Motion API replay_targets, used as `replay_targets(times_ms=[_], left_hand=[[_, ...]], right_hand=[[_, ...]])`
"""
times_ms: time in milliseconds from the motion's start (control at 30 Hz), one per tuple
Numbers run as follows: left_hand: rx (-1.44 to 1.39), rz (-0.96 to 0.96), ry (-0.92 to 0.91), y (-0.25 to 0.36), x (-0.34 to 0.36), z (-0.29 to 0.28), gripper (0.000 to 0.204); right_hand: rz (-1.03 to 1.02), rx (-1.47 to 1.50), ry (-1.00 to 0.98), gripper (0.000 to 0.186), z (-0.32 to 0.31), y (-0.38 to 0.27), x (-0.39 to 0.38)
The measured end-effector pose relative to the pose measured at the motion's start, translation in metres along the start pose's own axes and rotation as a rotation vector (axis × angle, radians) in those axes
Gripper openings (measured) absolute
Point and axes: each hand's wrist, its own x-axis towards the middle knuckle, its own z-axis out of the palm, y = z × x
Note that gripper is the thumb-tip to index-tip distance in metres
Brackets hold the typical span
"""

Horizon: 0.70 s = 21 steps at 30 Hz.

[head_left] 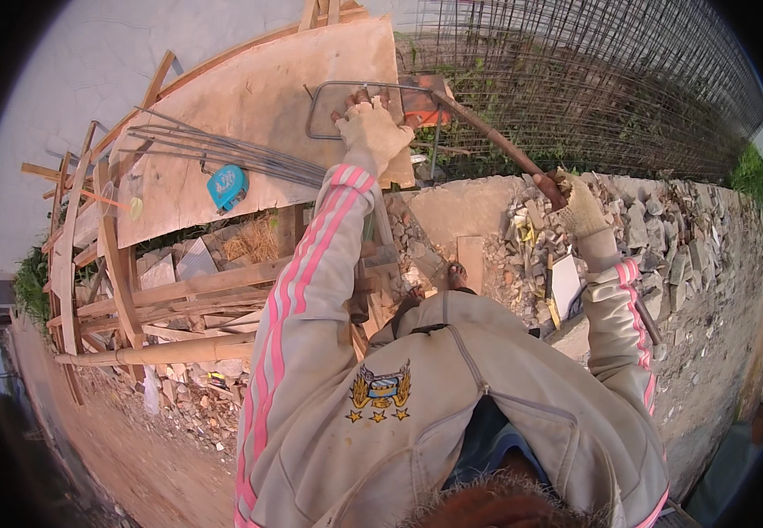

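1. Outdoors in bright light, a broad wooden board (276, 66) serves as a workbench, and on it lies a thin metal rod (342, 83) bent into a squarish loop.
2. Fingers spread, the person's left hand (368, 132), in a worn fingerless glove, rests over the loop, seemingly to steady it; whether any finger curls around the metal cannot be told.
3. Wrapped firmly around a long rusty bar (487, 132), the gloved right hand (562, 194) holds it well away from its far end, which meets the board's edge near the loop's corner, a hold that likely gives leverage.
4. Beside that corner sits an orange piece (428, 116), its details unclear.
5. Loose straight rods (223, 145) lie left of the loop with a turquoise tape measure (227, 188) just beside them, probably kept within reach; its pale markings are too small to read.
6. On the jacket (469, 370), an embroidered crest (379, 387) sits above three stars, without legible lettering.
7. Beyond stand wire mesh panels (575, 79); rubble (654, 229) lies to the right.
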Motion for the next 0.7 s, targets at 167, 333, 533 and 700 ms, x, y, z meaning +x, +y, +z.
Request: replay_targets(times_ms=[167, 333, 533, 700], left_hand=[[0.032, -0.007, -0.053, 0.002, 0.001, -0.003, 0.089], [0.015, 0.007, -0.002, 0.001, 0.000, 0.001, 0.090], [-0.295, -0.083, 0.081, -0.011, 0.010, -0.012, 0.085], [-0.269, -0.246, 0.144, -0.052, 0.014, -0.033, 0.059]], right_hand=[[-0.095, -0.092, 0.102, 0.054, 0.017, -0.002, -0.010], [0.007, -0.007, 0.018, 0.054, 0.013, 0.005, -0.003], [-0.055, 0.082, -0.211, 0.046, -0.023, 0.025, 0.029], [-0.194, 0.223, -0.153, 0.037, -0.008, 0.039, 0.042]])
